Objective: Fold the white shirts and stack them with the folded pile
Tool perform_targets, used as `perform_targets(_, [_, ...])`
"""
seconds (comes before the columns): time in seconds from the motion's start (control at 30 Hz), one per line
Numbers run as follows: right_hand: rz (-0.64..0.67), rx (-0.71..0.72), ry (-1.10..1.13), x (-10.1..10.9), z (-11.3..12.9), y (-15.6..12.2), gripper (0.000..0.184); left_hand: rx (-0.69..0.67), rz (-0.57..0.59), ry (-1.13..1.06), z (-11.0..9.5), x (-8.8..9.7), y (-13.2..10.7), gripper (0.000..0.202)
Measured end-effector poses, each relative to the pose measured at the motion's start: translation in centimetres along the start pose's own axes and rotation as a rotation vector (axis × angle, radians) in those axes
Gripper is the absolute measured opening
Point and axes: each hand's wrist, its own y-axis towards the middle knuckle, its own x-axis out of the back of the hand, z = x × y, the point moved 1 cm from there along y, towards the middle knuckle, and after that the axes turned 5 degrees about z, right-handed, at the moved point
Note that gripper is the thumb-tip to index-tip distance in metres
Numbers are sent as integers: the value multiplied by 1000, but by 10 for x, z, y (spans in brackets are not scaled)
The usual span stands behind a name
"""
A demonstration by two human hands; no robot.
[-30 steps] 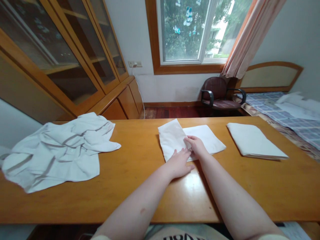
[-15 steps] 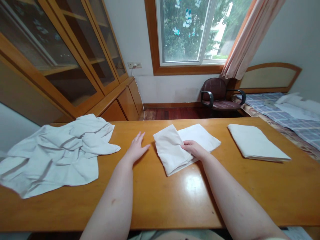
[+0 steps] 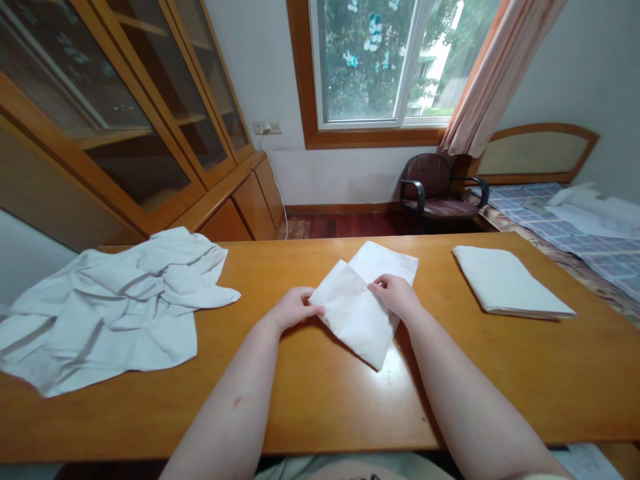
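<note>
In front of me on the table lies a folded white cloth, turned at a slant with one flap lying over the rest. My left hand grips its left corner, thumb on top and the other fingers partly hidden at the edge. At the flap's right edge, my right hand pinches the fabric between thumb and fingers. Farther right rests a neatly folded white cloth, apart from both hands. A crumpled white cloth is spread loosely at the left.
The wooden table runs across the view. Behind it stand a glass-door cabinet, a dark red armchair and a bed with a checked cover. A window with a pink curtain is in the far wall.
My left hand has moved right from the bare table and taken the cloth's left corner. The cloth has turned, its near corner swinging right. My right hand still pinches the flap.
</note>
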Motion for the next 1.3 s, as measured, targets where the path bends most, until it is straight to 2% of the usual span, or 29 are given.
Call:
perform_targets(0.13, [90,-121,-144,16,-7,-2,53,83,-2,62,-1,-6,5,35])
perform_targets(0.2, [180,-126,-122,21,-15,-1,50,120,-14,79,-2,-6,7,35])
perform_targets(0.3, [265,-87,-52,24,-27,2,34,143,-22,89,-3,-6,8,34])
perform_targets(0.4, [257,-55,-19,23,-33,5,24,123,-13,109,-5,-8,7,34])
perform_targets(0.53, [194,-24,23,19,-35,8,20,105,-30,123,-5,-11,6,38])
perform_targets(0.67, [149,14,56,17,-36,10,19,219,-9,208,-3,-16,7,35])
perform_targets(0.93, [151,31,71,14,-41,15,20,403,16,371,-2,-28,10,33])
perform_targets(1.07, [167,41,55,15,-41,15,18,385,-13,451,-8,-26,5,39])
perform_targets(1.17, [186,40,80,17,-39,14,16,365,-175,467,-18,-22,1,41])
perform_targets(1.23, [194,45,106,18,-39,14,14,251,-305,472,-25,-21,0,38])
perform_targets(1.3, [201,53,135,19,-40,14,11,60,-330,489,-32,-23,1,34])
